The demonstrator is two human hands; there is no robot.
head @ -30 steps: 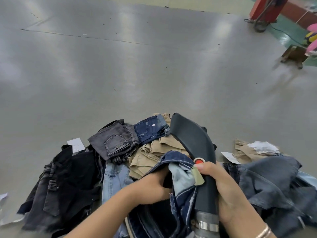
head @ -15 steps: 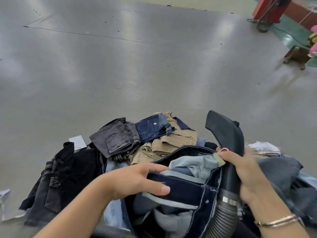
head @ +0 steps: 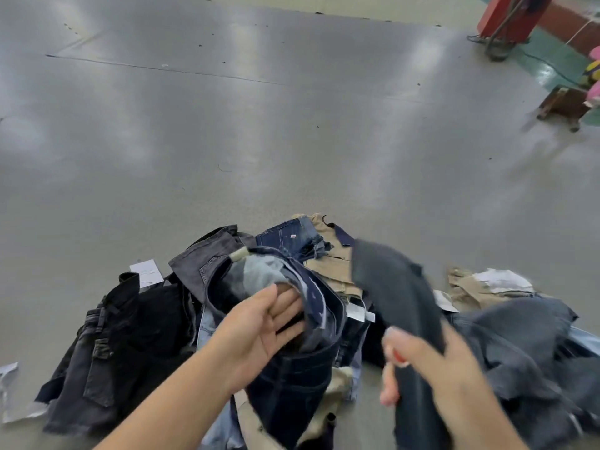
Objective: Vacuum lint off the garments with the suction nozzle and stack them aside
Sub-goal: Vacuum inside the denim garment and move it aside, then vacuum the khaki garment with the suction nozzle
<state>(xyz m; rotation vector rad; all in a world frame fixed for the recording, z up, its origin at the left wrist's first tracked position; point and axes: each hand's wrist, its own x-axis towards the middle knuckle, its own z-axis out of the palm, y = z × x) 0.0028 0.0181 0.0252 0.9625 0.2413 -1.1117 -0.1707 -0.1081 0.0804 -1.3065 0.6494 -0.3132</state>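
Grey table (head: 227, 131); left hand (head: 259, 332), fingers straight, spreads dark jeans' (head: 292, 378) waistband. Right hand (head: 428, 368) grasps suction nozzle (head: 389, 287), just right, tip pointing away.

Garment heap (head: 207, 306) at six o'clock on the table (head: 227, 141); nozzle (head: 399, 306) at four o'clock beside it, stool (head: 565, 105) at two o'clock.

Table (head: 227, 125) was smooth grey, semi-glossy, streaked with light glare. Dark jeans (head: 292, 378) were coarse matt denim; khaki garments (head: 334, 264) plain cloth. Nozzle (head: 396, 297) looked matt black plastic. Tags (head: 146, 271) were paper.
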